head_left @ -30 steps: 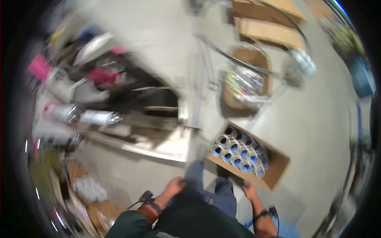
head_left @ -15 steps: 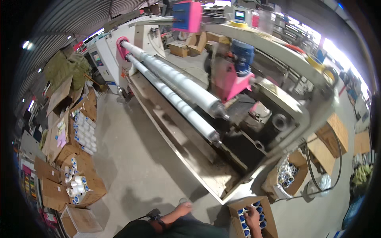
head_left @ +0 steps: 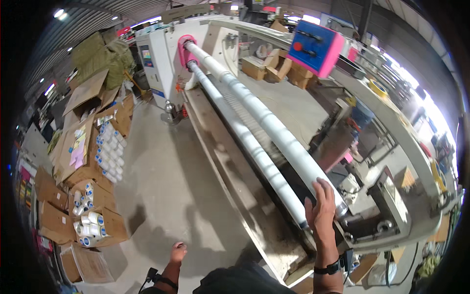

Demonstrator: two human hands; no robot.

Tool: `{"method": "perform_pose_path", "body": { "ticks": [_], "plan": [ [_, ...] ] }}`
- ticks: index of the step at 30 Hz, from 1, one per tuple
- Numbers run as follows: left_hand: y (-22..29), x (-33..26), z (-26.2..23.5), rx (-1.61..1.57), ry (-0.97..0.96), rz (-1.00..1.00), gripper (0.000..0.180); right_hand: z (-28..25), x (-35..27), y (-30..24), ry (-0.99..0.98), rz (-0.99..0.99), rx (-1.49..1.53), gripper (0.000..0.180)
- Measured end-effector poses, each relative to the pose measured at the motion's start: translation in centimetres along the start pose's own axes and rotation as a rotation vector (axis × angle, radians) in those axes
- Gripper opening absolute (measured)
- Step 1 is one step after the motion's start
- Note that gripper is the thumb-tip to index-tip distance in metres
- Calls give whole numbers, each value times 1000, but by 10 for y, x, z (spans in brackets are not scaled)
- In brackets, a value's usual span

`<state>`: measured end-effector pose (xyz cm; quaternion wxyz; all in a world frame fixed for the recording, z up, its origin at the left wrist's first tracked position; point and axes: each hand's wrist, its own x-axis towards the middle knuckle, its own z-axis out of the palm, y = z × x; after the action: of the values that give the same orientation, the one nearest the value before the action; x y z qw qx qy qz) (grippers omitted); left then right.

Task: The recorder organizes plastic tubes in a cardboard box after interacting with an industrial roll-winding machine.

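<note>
My right hand (head_left: pixel 323 210) is raised to the near end of the thicker white-wrapped roller (head_left: pixel 274 128), fingers stretched out over its surface. Whether the palm presses on it, I cannot tell. Beside it runs a thinner white-wrapped roller (head_left: pixel 252 147), whose near end lies just left of my right wrist. Both rollers slope from a pink mount (head_left: pixel 187 51) at the far end of the machine. My left hand (head_left: pixel 179 251) hangs low over the floor, fingers curled in, with nothing visible in it.
A pink and blue control box (head_left: pixel 316 48) hangs over the machine. At left stand cardboard boxes (head_left: pixel 111 215) with white and blue rolls, and stacked white rolls (head_left: pixel 110 152). A long metal trough (head_left: pixel 220 161) runs under the rollers. The machine's curved frame (head_left: pixel 416 235) borders the right.
My right hand has come up from a box of blue-ended rolls to the thicker roller's near end. My left hand has moved left and down. The view has turned.
</note>
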<state>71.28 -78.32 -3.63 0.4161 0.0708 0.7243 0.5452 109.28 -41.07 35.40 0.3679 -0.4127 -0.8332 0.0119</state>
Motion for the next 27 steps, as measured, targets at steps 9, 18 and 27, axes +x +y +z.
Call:
{"method": "perform_pose_path", "body": {
  "ticks": [9,18,27],
  "plan": [
    [-51,29,-90,195,226,-598,12,146,153,-20,-111,62,-208,63],
    [121,241,-129,-162,358,-458,14,267,295,-42,-275,300,-510,78],
    [397,532,-94,-345,110,-111,64,353,392,-73,-351,313,-519,71]
  ]
}}
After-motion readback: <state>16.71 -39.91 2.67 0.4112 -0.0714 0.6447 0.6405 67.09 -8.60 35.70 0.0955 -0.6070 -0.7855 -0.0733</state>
